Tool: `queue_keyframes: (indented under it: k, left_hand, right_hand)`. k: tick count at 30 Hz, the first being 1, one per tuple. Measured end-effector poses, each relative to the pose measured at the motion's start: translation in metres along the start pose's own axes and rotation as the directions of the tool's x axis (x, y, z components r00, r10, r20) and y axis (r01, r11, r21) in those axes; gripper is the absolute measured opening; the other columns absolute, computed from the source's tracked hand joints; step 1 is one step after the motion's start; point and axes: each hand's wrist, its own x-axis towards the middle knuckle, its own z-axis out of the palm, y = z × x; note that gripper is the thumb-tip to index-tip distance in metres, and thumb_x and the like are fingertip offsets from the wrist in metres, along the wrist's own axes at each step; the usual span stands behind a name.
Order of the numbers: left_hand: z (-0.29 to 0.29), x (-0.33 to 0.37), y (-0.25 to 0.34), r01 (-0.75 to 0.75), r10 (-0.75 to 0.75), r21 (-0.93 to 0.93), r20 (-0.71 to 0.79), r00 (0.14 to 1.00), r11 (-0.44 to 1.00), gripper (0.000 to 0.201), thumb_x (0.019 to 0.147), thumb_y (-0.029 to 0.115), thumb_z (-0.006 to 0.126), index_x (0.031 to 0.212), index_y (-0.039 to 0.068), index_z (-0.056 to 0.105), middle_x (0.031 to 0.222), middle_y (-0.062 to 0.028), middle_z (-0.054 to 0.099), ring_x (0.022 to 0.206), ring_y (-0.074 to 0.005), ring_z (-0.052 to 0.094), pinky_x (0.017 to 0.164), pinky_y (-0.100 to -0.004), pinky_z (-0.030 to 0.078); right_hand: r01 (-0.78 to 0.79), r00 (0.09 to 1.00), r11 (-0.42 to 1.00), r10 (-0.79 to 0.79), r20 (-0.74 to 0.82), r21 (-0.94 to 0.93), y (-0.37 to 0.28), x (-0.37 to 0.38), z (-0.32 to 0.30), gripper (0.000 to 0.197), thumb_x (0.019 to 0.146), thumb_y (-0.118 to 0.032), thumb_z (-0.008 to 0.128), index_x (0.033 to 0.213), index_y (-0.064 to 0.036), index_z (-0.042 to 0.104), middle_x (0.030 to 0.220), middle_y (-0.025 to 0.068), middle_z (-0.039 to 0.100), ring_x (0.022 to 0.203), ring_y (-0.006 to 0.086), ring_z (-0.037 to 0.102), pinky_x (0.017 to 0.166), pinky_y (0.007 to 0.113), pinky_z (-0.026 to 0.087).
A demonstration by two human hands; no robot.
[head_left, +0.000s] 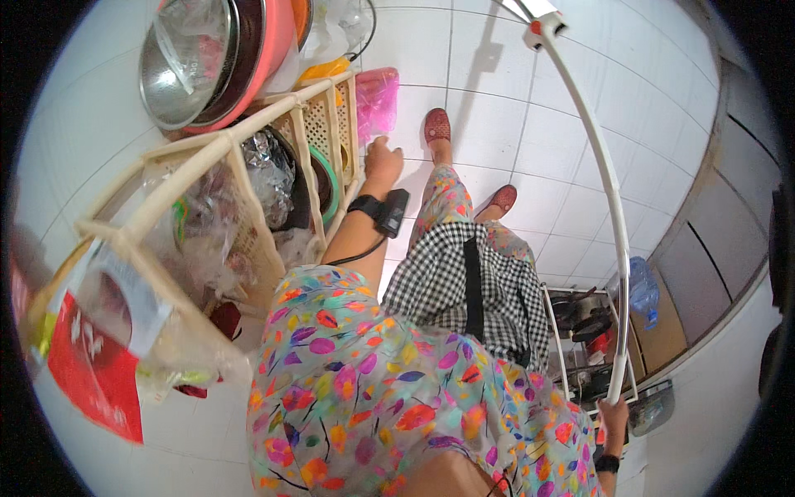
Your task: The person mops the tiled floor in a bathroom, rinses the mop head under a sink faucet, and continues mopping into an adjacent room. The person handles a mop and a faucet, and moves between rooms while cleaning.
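Note:
My right hand (613, 421) is wrapped around the lower end of a long white-and-silver pole (611, 182), at my right side. The pole runs up to a white joint with red parts (542, 29) at the far edge; what lies beyond it is mostly cut off. My left hand (383, 164) hangs beside the cream plastic rack, its fingers loosely bent and somewhat apart, with nothing visible in them. Just past its fingertips is a pink plastic bag (378, 101). Whether they touch, I cannot tell.
On my left the cream rack (211, 157) holds bagged items, a metal colander (186, 66) and a pink basin (280, 50). White floor tiles (489, 99) stretch ahead of my red clogs (437, 126). At right are a low pan rack (580, 323) and a blue water bottle (643, 290).

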Motion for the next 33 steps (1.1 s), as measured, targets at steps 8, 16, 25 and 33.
queue_keyframes:
  k: [8,16,25,33]
  left_hand:
    - [0.052,0.113,-0.054,0.476,-0.393,-0.616,0.277,0.877,0.627,0.091,0.073,0.028,0.077,0.143,-0.001,0.026,0.138,-0.0208,0.038,0.116,-0.0320,0.051,0.080,-0.0361,0.055]
    - [0.158,0.235,-0.121,0.562,-0.608,-0.314,-0.064,0.791,0.765,0.131,0.058,0.023,0.088,0.147,0.008,-0.007,0.143,-0.0336,0.024,0.123,-0.0413,0.045,0.106,-0.0407,0.037]
    - [0.107,0.221,-0.085,0.421,-0.473,-0.242,-0.228,0.851,0.874,0.026,0.081,0.004,0.049,0.104,-0.002,0.060,0.100,-0.0241,0.065,0.096,-0.0393,0.062,0.083,-0.0439,0.048]
    - [0.000,0.061,-0.005,0.146,-0.303,-0.578,-0.183,0.935,0.803,0.022,0.085,0.004,0.054,0.106,-0.001,0.058,0.097,-0.0202,0.064,0.089,-0.0324,0.062,0.079,-0.0386,0.048]
  right_hand:
    - [-0.316,0.929,0.945,0.327,0.174,-0.087,-0.111,-0.014,0.033,0.039,0.069,-0.013,0.073,0.098,0.0053,0.054,0.078,0.0200,0.064,0.066,0.0302,0.064,0.061,0.041,0.050]
    - [-0.326,0.909,0.933,0.353,0.220,-0.151,-0.263,0.049,0.103,0.039,0.069,-0.013,0.073,0.099,0.0049,0.054,0.078,0.0195,0.064,0.066,0.0301,0.064,0.061,0.041,0.050]
    - [-0.101,0.934,0.981,0.150,0.323,-0.163,-0.331,0.090,0.135,0.040,0.069,-0.012,0.073,0.101,0.0044,0.055,0.078,0.0188,0.065,0.066,0.0300,0.064,0.061,0.041,0.050]
    - [0.166,0.914,0.978,-0.103,0.393,-0.129,-0.373,0.049,0.088,0.041,0.068,-0.011,0.073,0.102,0.0040,0.055,0.078,0.0183,0.065,0.066,0.0300,0.064,0.061,0.041,0.050]
